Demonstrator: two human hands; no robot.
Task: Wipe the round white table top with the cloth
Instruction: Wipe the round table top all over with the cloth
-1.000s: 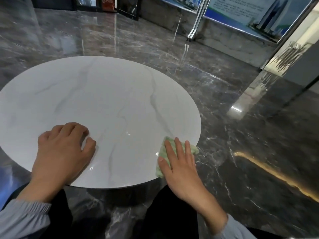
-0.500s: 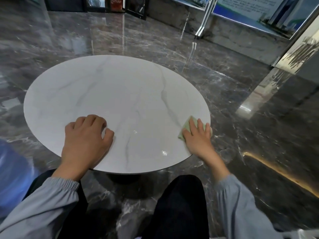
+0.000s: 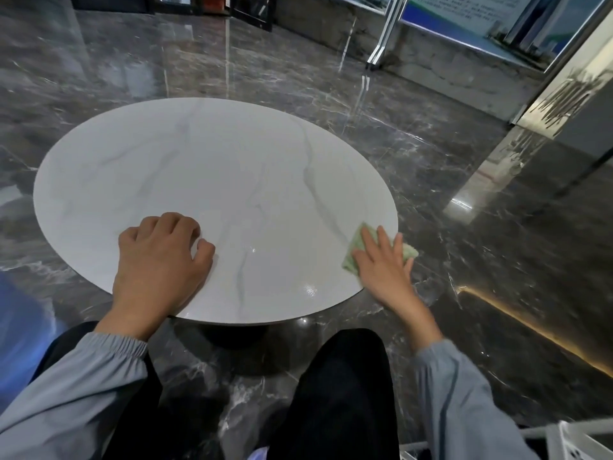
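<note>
- While the right grip (image 3: 384, 270) lies flat on the green cloth (image 3: 352, 255), its fingers are straight and spread. It only presses the cloth down, and nothing is pinched or curled round it.
- The cloth is at the right rim of the round white desk (image 3: 215, 167), on the side near the person. One corner of it hangs past the rim over the dark marble floor (image 3: 464, 227).
- The left grip (image 3: 159, 260) rests on the near part of the desk with its fingers curled under, and it holds nothing. I judge that it serves as a support.
- The step in hand, as I judge it, is wiping along the right edge. From the far and left parts of the desk I cannot tell whether they are wiped or not.
- First risk: the cloth can slide out from under the flat fingers and fall to the floor, because a part of it is already off the rim and no finger hooks it.
- Second risk: if the stroke goes further outward, the right grip itself may run off the edge and lose its pressure.
- Third risk: the left grip may leave marks on the glossy surface where it rests, so that place would need a wipe afterwards.
- Fourth risk: the desk seems to stand on one dark central base (image 3: 238, 336), so heavy leaning on the near rim could rock it.
</note>
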